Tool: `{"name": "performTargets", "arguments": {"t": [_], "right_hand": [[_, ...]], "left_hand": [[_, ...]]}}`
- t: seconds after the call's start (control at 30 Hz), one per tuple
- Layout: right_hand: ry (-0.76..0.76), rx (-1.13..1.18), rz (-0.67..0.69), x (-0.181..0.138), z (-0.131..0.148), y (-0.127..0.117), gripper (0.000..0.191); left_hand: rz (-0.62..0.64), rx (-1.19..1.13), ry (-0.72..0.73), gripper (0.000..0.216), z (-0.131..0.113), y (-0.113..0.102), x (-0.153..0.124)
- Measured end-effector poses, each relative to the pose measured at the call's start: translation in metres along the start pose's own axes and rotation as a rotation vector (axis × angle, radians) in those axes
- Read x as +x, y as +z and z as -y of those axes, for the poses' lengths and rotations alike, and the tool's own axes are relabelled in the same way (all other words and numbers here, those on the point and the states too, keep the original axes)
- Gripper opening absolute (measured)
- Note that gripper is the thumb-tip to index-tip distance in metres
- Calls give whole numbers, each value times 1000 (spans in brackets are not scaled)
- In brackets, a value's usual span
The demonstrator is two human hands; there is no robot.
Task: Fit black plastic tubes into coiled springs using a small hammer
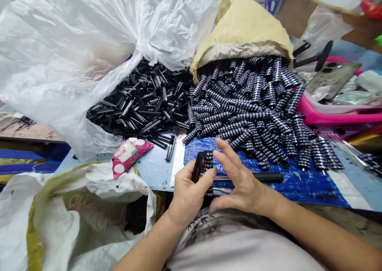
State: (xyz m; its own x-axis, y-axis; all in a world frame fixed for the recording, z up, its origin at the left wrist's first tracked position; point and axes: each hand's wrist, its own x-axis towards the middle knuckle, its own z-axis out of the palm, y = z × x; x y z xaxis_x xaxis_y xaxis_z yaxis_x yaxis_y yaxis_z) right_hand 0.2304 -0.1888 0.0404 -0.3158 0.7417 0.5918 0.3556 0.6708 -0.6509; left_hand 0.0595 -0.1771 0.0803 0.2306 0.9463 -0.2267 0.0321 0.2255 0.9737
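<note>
My left hand point(191, 187) is closed on a glossy black plastic piece point(197, 167) and a black-and-white checked piece point(209, 157) beside it. Whether the two are joined I cannot tell. Just to the right, my right hand point(238, 179) has its fingers spread, with the fingertips close to the checked piece. Behind my hands lies a large pile of black rods with white square dots point(247, 108). Left of it, narrow black plastic parts point(149, 100) spill from a big clear plastic bag point(89, 44). A dark-handled metal tool point(265, 178) rests near my right hand.
A yellow sack point(247, 24) opens behind the dotted rods, which lie on a blue sheet point(313, 187). A pink packet point(131, 155) is at the table's left front, above an open white sack point(89, 207). At right, a phone point(332, 80) sits on a pink basket point(328, 116).
</note>
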Motion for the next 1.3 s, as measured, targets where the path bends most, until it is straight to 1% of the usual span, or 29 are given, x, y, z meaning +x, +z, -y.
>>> {"name": "performTargets", "arguments": {"t": [0.07, 0.1, 0.2, 0.23, 0.33, 0.37, 0.43, 0.53, 0.57, 0.63, 0.7, 0.73, 0.77, 0.8, 0.83, 0.87, 0.9, 0.93, 0.97, 1.03, 1.1, 1.13, 1.17, 1.2, 1.23, 1.3], "right_hand": [[-59, -57, 18, -3, 1, -3, 97], [-57, -64, 0, -3, 2, -3, 96], [-52, -79, -52, -2, 7, -1, 98], [-62, -84, -59, -1, 8, -1, 98], [-91, -120, -86, -1, 12, 0, 95], [-92, -140, -94, -1, 12, -1, 94], [-77, -175, -98, -2, 12, -1, 93], [-51, -192, -95, -4, 11, 1, 92], [-43, -189, -96, -6, 10, 2, 92], [-23, -186, -90, -9, 9, 3, 97], [8, -208, -65, -15, 5, 2, 106], [31, -242, -45, -19, 3, 1, 106], [60, -293, -17, -23, 0, -1, 99], [91, -352, 21, -28, -3, -2, 82], [122, -413, 71, -32, -5, -4, 59], [149, -469, 122, -36, -7, -6, 36], [166, -514, 161, -39, -7, -8, 20], [175, -544, 180, -40, -7, -10, 14], [178, -561, 169, -40, -6, -13, 13], [177, -555, 72, -34, -1, -20, 12], [155, -515, -53, -25, 2, -24, 16], [136, -502, -101, -19, 2, -25, 19], [110, -503, -121, -15, 2, -24, 23], [90, -524, -108, -11, 0, -22, 24], [83, -561, -64, -8, -1, -20, 24], [108, -638, 64, -4, -3, -14, 23]], "left_hand": [[4, 14, -1, 29, 3, -2, -2], [-12, 10, -2, 30, 5, -2, -2], [-95, -11, 6, 46, 9, 2, -2], [-111, -5, 23, 48, 9, 4, -1], [-83, -37, 57, 39, 8, 8, 0], [-57, -88, 38, 35, 7, 8, 0], [6, -221, -66, 33, 5, 8, 0], [101, -371, -235, 41, 2, 3, 0], [131, -396, -271, 45, 2, 2, 1], [161, -408, -295, 48, 4, -3, 3], [131, -343, -247, 44, 7, -9, 9], [93, -263, -178, 40, 10, -14, 14], [47, -144, -84, 35, 12, -20, 18], [3, 10, 18, 30, 14, -27, 24], [-33, 186, 109, 24, 15, -34, 29], [-62, 364, 177, 20, 16, -42, 34], [-75, 528, 215, 16, 16, -49, 39], [-70, 665, 224, 15, 16, -55, 43], [-48, 768, 211, 14, 15, -61, 47], [47, 876, 139, 17, 14, -68, 52], [152, 882, 35, 25, 13, -70, 56], [182, 863, -10, 28, 13, -70, 58], [196, 840, -40, 31, 14, -69, 59], [200, 817, -55, 32, 16, -69, 61], [197, 796, -54, 33, 17, -68, 62], [208, 762, -36, 32, 19, -68, 66]]}}
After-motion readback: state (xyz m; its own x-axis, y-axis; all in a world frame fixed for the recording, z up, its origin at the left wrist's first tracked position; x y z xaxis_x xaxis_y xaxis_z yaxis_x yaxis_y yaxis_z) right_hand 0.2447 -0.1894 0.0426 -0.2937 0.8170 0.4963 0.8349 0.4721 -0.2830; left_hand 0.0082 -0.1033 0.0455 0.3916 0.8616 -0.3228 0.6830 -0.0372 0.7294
